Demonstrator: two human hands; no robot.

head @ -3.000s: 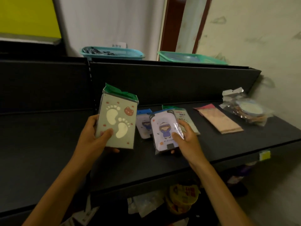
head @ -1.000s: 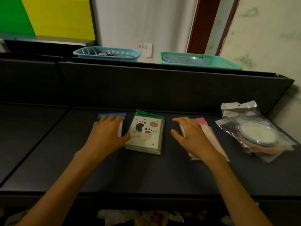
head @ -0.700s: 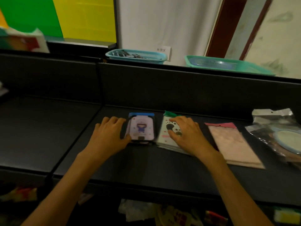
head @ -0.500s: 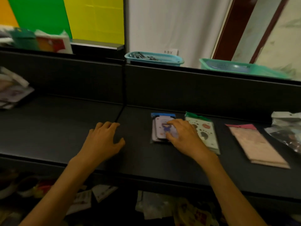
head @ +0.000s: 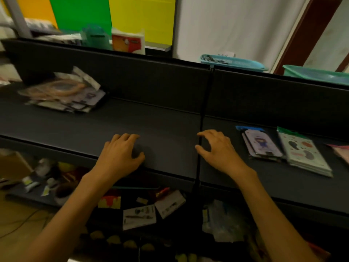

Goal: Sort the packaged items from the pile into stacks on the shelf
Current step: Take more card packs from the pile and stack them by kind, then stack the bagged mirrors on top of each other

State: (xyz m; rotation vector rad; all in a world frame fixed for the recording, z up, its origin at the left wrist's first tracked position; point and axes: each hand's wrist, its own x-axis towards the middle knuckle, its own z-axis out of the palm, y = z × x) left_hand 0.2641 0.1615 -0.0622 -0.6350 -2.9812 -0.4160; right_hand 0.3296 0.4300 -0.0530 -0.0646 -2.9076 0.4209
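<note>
A pile of packaged items [head: 62, 95] lies at the far left of the black shelf [head: 166, 129]. On the right lie a stack of blue-topped packs with a cartoon girl [head: 260, 144] and, beside it, a stack of green-topped footprint packs [head: 304, 156]. A corner of a pink pack [head: 341, 152] shows at the right edge. My left hand [head: 120, 157] hovers over the shelf's front middle, fingers spread, holding nothing. My right hand [head: 217, 150] is open too, left of the blue-topped stack and apart from it.
A vertical seam [head: 203, 118] divides the shelf between my hands. Behind the back panel stand a blue basket [head: 232, 62], a green basket [head: 317, 73] and a red-and-white pack [head: 128, 43]. The lower shelf holds loose packages [head: 139, 216] and clear bags [head: 222, 224].
Both packs have been laid on their stacks and let go. My hands and view have swung left along the shelf; the right hand has left the blue-topped stack and the pile has come into view.
</note>
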